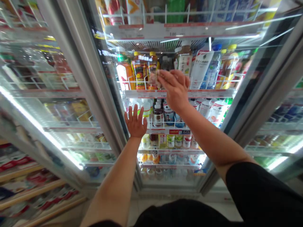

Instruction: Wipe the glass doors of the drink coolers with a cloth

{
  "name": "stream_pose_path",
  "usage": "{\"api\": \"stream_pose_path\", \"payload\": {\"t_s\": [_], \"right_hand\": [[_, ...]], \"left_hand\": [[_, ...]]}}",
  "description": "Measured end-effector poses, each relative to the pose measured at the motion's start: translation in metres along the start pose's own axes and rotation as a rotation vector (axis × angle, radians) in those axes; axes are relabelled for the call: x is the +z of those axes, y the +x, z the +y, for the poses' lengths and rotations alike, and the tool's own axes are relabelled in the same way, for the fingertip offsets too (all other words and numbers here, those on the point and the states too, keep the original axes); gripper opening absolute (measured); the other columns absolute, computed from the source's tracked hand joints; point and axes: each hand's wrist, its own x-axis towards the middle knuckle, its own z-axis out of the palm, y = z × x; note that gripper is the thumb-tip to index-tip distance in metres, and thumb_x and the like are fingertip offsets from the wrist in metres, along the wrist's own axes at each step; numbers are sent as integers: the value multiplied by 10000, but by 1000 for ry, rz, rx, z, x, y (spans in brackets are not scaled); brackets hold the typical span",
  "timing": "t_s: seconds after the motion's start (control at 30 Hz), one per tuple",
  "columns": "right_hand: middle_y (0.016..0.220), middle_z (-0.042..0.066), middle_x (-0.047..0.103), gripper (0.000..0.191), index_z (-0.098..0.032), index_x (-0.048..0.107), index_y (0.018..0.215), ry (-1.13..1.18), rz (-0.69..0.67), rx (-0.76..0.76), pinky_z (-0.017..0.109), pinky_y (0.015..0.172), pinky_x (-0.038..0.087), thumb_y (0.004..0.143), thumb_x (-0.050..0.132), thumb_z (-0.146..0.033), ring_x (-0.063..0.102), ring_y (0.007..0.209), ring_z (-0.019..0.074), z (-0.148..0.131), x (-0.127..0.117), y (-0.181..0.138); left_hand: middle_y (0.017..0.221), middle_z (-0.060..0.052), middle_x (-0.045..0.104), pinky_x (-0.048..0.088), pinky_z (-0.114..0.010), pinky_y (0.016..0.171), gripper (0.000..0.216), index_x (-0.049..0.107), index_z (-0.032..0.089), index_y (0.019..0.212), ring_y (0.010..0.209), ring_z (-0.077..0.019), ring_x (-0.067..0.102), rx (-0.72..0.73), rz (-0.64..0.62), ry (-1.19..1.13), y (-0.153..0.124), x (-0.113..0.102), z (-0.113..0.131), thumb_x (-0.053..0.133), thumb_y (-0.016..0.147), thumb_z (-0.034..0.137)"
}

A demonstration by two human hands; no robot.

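My left hand [136, 125] rests with fingers spread, palm toward the glass door [151, 179] of a drinks fridge, apparently flat on the pane. Higher up and to the right, my right hand [177, 90] presses a crumpled, pale cloth [155, 79] against the same glass. Its fingers are bent over the cloth, which is blurred and partly hidden beneath them. Behind the pane, yellow-capped bottles [140, 71] stand close to the cloth, and a bottle with a pale label [184, 60] shows just above my right hand.
Metal door frames [94, 78] run down both sides of the pane. Inside, wire-fronted shelves [201, 94] hold several rows of drinks. More glass-doored fridge sections [59, 91] lie left and right. At the lower left stands a rack of packaged goods [30, 179]. Pale floor [146, 205] shows below.
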Motion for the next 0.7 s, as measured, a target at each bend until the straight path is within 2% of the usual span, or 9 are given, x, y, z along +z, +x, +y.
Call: {"api": "stream_pose_path", "payload": {"t_s": [0.1,0.27,0.33,0.47,0.63,0.7], "right_hand": [[1436,-43,560,496,-339,473,1455,-16,69,71,476,1041,323,991,438,-166,469,1274,268,12,-5,-11],[1384,-60,611,427,-371,528,1401,71,-144,-174,390,1023,355,1018,428,-210,488,1252,198,19,-14,-29],[1391,-53,604,392,-349,561,1369,63,-137,-109,400,1049,334,1027,418,-222,467,1272,202,30,-21,-26],[1401,-15,592,388,-319,558,1375,-7,-16,106,452,1082,313,1035,394,-226,451,1283,226,51,-36,-29],[1339,-57,641,398,-393,584,1338,30,-120,-52,431,1044,382,1016,430,-217,526,1220,205,67,-48,-47],[1308,-50,657,392,-387,609,1317,16,-102,-20,458,1057,385,1018,415,-222,530,1230,218,80,-54,-47]], "left_hand": [[1550,-63,417,111,-462,1259,502,488,254,1443,1532,-179,134,5,13,7,0,0,0,431,960,375],[1536,-76,440,113,-467,1253,491,506,253,1428,1530,-189,151,-9,18,-5,1,1,-1,413,968,395],[1543,-78,430,120,-468,1251,498,489,254,1441,1531,-191,142,2,20,5,1,1,-2,421,967,390],[1549,-83,419,125,-474,1249,508,470,252,1455,1533,-194,133,20,18,9,1,1,-3,436,963,376],[1539,-89,436,100,-483,1252,501,505,256,1429,1531,-202,152,-41,-12,-33,0,2,-3,404,969,426],[1540,-91,434,91,-484,1252,507,501,255,1432,1532,-202,146,-44,-18,-37,0,2,-3,391,971,436]]}}
